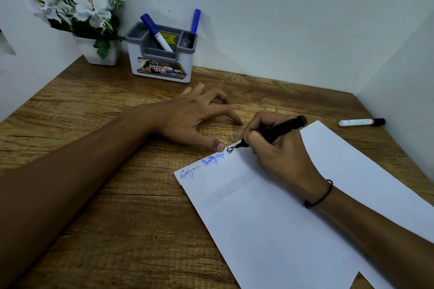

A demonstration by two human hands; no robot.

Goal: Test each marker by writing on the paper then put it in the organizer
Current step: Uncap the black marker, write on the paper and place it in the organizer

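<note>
Both hands are over a wooden surface (94, 218) in a white-walled corner. The right hand (284, 157) grips a black marker (274, 131), its tip touching the top edge of a white sheet of paper (293, 230), beside two blue scribbles and a started black one. The left hand (195, 117) rests on the wood just beyond the paper, fingers spread and holding nothing. At the back wall stands a grey-and-white organizer (162, 63) holding two blue markers (156, 33), next to a pot of white flowers (79, 9). A white marker with a dark cap (361, 122) lies at the far right.
</note>
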